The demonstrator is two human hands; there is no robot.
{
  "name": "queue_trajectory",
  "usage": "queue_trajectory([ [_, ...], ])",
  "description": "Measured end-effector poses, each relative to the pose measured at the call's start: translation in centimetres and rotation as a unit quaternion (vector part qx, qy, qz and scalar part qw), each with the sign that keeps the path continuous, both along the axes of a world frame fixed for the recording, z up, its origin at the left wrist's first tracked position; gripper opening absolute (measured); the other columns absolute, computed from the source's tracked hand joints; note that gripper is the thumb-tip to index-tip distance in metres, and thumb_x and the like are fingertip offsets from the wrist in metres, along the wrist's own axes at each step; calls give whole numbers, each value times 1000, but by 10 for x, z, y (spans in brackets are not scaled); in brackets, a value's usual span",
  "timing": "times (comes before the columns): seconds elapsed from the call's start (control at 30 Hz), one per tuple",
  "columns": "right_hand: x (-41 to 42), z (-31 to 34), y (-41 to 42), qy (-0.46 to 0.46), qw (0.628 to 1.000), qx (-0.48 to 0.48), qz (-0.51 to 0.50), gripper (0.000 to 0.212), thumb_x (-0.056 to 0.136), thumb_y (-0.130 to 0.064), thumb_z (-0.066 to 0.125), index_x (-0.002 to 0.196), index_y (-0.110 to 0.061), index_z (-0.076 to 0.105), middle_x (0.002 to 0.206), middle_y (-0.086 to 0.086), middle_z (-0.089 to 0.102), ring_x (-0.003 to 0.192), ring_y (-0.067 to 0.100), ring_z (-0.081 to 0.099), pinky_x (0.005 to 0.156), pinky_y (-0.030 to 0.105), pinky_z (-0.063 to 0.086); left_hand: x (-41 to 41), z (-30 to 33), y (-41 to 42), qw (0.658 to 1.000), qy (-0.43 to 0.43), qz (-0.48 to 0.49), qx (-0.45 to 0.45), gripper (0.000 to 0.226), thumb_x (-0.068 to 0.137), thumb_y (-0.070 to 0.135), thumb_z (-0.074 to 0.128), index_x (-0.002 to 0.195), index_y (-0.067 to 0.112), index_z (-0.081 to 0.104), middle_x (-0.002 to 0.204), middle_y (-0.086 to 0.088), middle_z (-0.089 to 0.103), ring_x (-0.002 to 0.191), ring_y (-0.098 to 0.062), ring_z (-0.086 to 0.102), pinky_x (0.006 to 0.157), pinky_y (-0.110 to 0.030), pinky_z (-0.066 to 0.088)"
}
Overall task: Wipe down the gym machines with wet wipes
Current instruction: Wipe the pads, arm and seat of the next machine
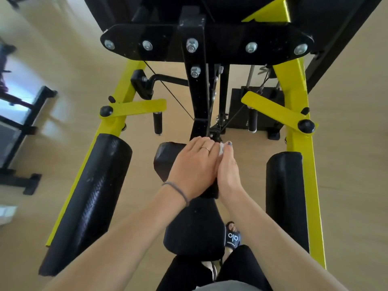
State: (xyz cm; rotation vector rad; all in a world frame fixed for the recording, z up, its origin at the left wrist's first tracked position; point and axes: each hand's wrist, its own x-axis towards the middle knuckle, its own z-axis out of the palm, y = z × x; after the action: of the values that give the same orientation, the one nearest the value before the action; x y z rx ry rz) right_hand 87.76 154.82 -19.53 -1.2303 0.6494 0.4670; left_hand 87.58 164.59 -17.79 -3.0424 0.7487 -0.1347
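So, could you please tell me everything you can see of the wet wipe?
The wet wipe shows only as a small, crumpled white patch, apparently thin cloth. It sits between the left hand and right hand, pinched by the right thumb, at the far end of the black seat pad. Most of it is hidden.

most of the wet wipe [221,149] is buried between the left hand [194,166] and right hand [226,171], only a white scrap peeks out; right fingers can't be made out; the machine [193,85] gets chopped off at the top; left-edge equipment [16,114] is blurry
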Motion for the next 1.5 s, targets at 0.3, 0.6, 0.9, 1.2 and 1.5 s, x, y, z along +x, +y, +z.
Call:
queue_trajectory([
  [0.3,-5,5,6,0,999,-43,17,52,102,-64,27,128,-36,62,136,-4,60,132,21,49,117,47,33,-15,-9,100,986,21,162,-27,61,107,36,6,144,13,49,146,-6,53,144,-17,38,125,-36,18],
  [0.6,-14,12,24,-18,992,-106,-68,47,104,-57,31,118,-29,66,120,0,67,115,20,59,108,41,42,-6,-16,74,995,-5,18,-96,51,107,34,25,138,4,54,133,-13,63,123,-26,58,107,-40,45],
  [0.9,-11,8,41,-21,976,-160,-147,42,105,-51,36,109,-19,64,111,6,66,112,24,60,105,41,44,-21,-12,80,786,191,313,-497,28,108,42,28,117,25,49,98,9,57,88,-3,54,73,-21,40],
  [1.2,-8,-9,34,-49,974,-170,-142,40,106,-46,34,96,-17,59,88,-5,62,90,9,58,76,30,41,4,-14,75,964,45,145,-216,44,105,32,27,121,10,61,115,-6,67,105,-19,61,90,-30,47],
  [1.5,-7,-10,31,-48,980,-143,-127,39,107,-48,31,91,-35,64,93,-6,69,92,10,64,82,30,50,-10,-13,38,997,-19,11,-72,50,106,38,35,144,7,48,143,-10,57,136,-23,50,118,-37,32],
])
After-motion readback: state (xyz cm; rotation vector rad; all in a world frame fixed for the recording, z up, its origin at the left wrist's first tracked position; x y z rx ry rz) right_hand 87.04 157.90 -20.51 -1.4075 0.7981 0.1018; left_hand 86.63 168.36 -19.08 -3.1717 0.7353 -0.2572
